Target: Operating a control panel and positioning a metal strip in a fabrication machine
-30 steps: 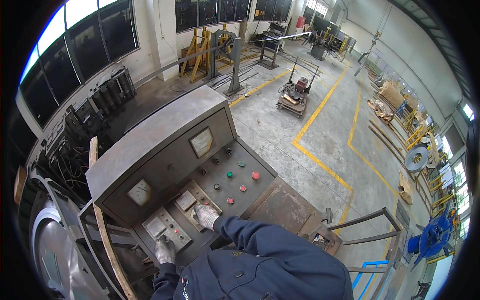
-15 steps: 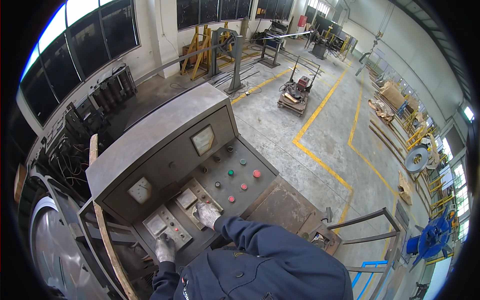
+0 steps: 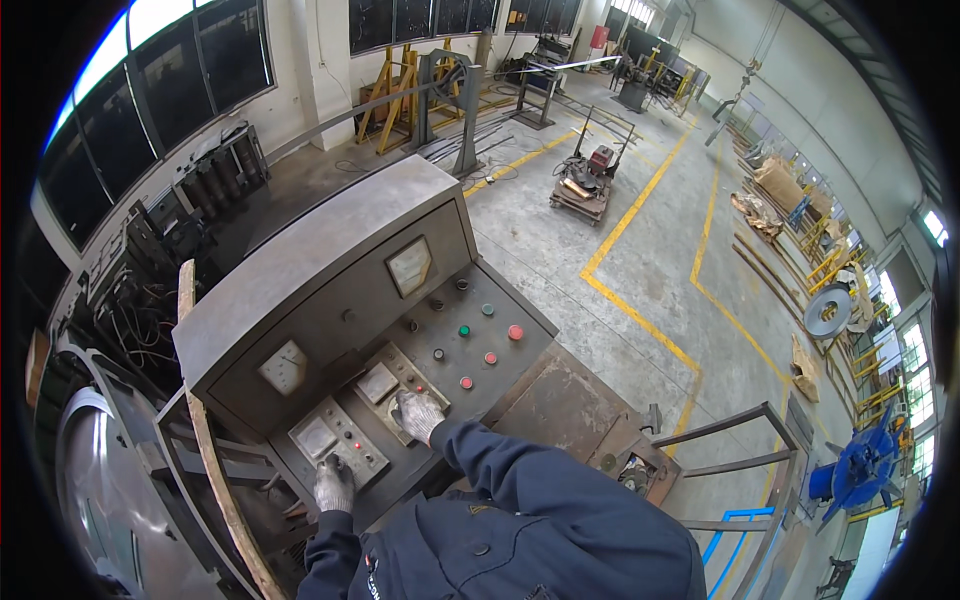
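Observation:
Both my hands wear pale grey knitted gloves and rest at a dark metal control console (image 3: pixel 330 250). My left hand (image 3: pixel 334 484) is at the lower edge of the left control panel (image 3: pixel 345 443), its fingers curled over a spot they cover. On the right control panel (image 3: pixel 377 383), my right hand (image 3: pixel 418 414) has its fingers bent together over the lower part, hiding what lies beneath. Each panel has a pale meter, small knobs and red lights. Farther right on the console are a green button (image 3: pixel 464 330), a red button (image 3: pixel 515 332) and several others.
A wooden pole (image 3: pixel 205 430) leans along the console's left side. Metal railings (image 3: pixel 730 428) stand to my right, near a blue bladed wheel (image 3: pixel 866 468). A loaded wheeled cart (image 3: pixel 590 180) stands ahead on the concrete floor, beside yellow lines. Yellow frames (image 3: pixel 390 95) stand farther back.
The view has tilted slightly, so the console sits a little higher in the picture. Both hands stay at the same panels, with no clear shift in grip.

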{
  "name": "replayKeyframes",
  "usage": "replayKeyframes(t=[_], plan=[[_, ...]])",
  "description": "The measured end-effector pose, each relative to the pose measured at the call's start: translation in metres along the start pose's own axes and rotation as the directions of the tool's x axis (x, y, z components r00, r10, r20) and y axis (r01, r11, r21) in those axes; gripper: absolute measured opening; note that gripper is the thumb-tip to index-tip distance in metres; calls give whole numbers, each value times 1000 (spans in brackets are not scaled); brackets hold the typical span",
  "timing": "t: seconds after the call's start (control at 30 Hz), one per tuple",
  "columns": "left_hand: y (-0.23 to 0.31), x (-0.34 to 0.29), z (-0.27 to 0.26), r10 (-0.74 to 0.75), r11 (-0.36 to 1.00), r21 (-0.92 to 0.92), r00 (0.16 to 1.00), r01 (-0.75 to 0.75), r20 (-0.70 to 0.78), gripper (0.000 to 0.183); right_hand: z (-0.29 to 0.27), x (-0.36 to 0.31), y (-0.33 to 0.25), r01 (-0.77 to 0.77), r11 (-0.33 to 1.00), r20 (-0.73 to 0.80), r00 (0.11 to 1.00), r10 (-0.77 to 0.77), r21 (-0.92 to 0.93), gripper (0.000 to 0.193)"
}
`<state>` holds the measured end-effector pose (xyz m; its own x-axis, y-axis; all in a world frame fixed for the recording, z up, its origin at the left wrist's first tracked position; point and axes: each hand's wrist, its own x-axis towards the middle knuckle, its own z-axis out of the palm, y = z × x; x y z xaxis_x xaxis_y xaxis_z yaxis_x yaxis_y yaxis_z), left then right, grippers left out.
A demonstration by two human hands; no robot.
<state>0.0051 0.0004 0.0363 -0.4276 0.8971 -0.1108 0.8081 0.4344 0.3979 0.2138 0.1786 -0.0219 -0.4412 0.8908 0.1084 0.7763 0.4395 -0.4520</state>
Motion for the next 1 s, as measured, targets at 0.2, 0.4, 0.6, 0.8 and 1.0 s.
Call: replayKeyframes(t=[0.2, 0.4, 0.6, 0.8, 1.0], plan=[[3, -1, -1, -7, 1000, -7, 1000, 7, 0, 33, -1, -1, 4, 7, 999, -13, 1000, -7, 38, 28], [-3, 1, 8, -3, 1000, -28, 999, 2, -48, 33, 1, -3, 8, 89, 994, -81, 993, -84, 60, 31], [-4, -1, 11, -23, 998, -53, 995, 18, -101, 20, -8, -1, 2, 85, 985, -3, 996, -86, 148, 29], [1, -1, 12, -33, 997, -80, 991, 23, -131, 21, -10, 4, 7, 73, 987, 122, 988, -91, 143, 33], [-2, -1, 19, -41, 996, -91, 987, 27, -155, 29, -3, 10, 14, 51, 984, 218, 972, -88, 171, 32]])
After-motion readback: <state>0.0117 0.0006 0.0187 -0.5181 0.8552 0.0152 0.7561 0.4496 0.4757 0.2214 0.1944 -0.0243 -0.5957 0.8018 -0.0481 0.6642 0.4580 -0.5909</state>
